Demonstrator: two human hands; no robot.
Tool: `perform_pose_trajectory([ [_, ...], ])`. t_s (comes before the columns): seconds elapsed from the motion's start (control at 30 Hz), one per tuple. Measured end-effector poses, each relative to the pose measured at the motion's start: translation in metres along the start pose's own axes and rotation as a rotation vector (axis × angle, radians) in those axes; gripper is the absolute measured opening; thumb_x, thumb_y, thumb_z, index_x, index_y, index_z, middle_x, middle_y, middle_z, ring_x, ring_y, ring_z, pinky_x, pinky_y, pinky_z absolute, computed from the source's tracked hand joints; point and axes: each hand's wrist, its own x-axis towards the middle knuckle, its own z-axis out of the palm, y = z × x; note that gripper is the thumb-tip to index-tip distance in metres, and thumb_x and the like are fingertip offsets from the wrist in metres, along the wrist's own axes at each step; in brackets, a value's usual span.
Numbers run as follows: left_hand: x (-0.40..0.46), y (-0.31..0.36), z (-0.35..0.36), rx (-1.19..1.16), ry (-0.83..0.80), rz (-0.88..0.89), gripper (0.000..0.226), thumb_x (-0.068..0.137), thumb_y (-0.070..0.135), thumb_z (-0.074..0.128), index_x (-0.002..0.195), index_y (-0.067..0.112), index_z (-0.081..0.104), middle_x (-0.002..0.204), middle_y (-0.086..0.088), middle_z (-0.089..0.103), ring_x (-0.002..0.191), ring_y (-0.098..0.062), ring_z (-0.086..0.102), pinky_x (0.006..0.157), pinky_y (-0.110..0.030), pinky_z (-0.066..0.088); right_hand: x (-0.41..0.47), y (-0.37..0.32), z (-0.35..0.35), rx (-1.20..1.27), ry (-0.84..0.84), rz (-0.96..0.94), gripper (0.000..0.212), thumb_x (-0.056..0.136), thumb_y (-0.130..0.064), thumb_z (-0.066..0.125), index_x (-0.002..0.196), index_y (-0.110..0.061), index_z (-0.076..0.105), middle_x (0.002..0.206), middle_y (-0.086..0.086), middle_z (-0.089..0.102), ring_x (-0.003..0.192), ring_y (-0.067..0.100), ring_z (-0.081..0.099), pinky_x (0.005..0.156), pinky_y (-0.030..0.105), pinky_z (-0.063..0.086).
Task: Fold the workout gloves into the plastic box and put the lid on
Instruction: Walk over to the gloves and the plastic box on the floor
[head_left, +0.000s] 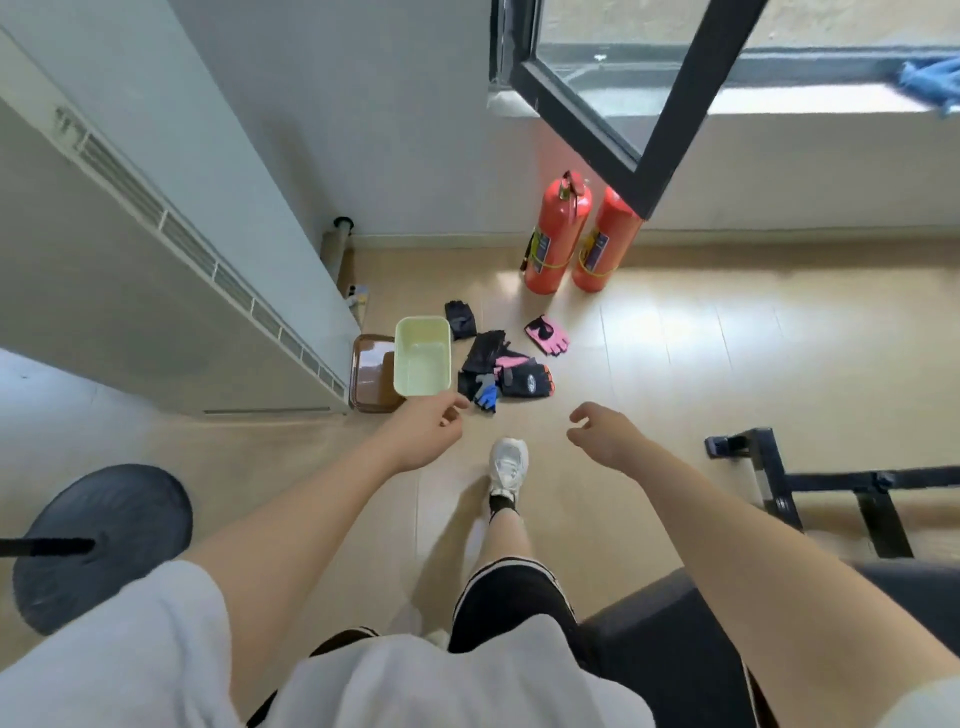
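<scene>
On the wooden floor (727, 364), the pale green plastic box (422, 356) lies open and empty, long axis running twelve to six, overlapping the brown lid (370, 374) at its nine o'clock. The workout gloves (506, 366) sit heaped at its three o'clock, one pink glove (547, 335) apart toward one. The left hand (428, 431) touches the box's near rim with fingers loosely curled, while the right hand (605, 431) hovers empty, fingers spread.

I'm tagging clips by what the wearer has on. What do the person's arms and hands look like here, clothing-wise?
Both the left hand and the right hand are bare: no gloves, rings, watch or wristbands show. The forearms are uncovered too. A loose white short sleeve covers the left upper arm; a sliver of white fabric at the bottom right corner appears to be the matching right sleeve.
</scene>
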Motion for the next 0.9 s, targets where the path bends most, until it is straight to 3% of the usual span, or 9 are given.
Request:
perform_pose_trajectory([
  [0.2,0.096,0.011,-0.055,-0.079,0.032,-0.17,0.037,0.09,0.024,0.045,0.127,0.017,0.047,0.114,-0.003,0.059,0.104,-0.02,0.055,0.081,-0.025,0.039,0.1,-0.042,-0.071,-0.143,-0.083,-0.047,0.036,0.091,-0.014,0.046,0.125,-0.004,0.047,0.127,0.019,0.054,0.116,0.033,0.051,0.092,0.032,0.041],
  [0.4,0.157,0.01,-0.09,-0.237,0.11,-0.317,0.036,0.09,0.025,0.045,0.125,0.019,0.049,0.117,-0.003,0.059,0.109,-0.022,0.056,0.09,-0.034,0.045,0.17,-0.086,-0.098,-0.219,-0.2,-0.103,0.031,0.09,-0.011,0.044,0.118,0.001,0.052,0.122,0.02,0.057,0.112,0.034,0.052,0.087,0.034,0.042],
  [0.5,0.189,-0.002,-0.091,-0.252,0.125,-0.368,0.035,0.091,0.023,0.046,0.125,0.016,0.049,0.12,-0.003,0.058,0.11,-0.022,0.054,0.089,-0.029,0.042,0.203,-0.089,-0.086,-0.196,-0.252,-0.091,0.033,0.09,-0.015,0.046,0.12,-0.003,0.052,0.122,0.017,0.057,0.111,0.031,0.052,0.078,0.028,0.037],
  [0.67,0.254,-0.025,-0.071,-0.231,0.052,-0.377,0.035,0.091,0.02,0.045,0.125,0.016,0.049,0.119,-0.003,0.059,0.099,-0.019,0.054,0.08,-0.025,0.039,0.251,-0.072,-0.058,-0.122,-0.27,-0.028,0.037,0.09,-0.02,0.047,0.126,-0.008,0.048,0.127,0.013,0.054,0.113,0.029,0.051,0.083,0.027,0.038],
  [0.83,0.342,-0.072,-0.011,-0.172,-0.077,-0.317,0.037,0.093,0.022,0.041,0.129,0.016,0.045,0.127,-0.002,0.055,0.097,-0.017,0.052,0.07,-0.024,0.039,0.334,-0.04,-0.002,0.007,-0.226,0.026,0.037,0.091,-0.022,0.045,0.127,-0.011,0.046,0.122,0.011,0.057,0.101,0.026,0.053,0.077,0.026,0.036],
  [0.9,0.384,-0.102,0.021,-0.173,-0.101,-0.294,0.038,0.093,0.02,0.04,0.13,0.014,0.044,0.129,-0.006,0.054,0.101,-0.018,0.052,0.074,-0.023,0.039,0.378,-0.025,0.03,0.086,-0.169,0.038,0.035,0.092,-0.021,0.044,0.125,-0.01,0.048,0.12,0.012,0.058,0.096,0.025,0.052,0.077,0.027,0.037],
])
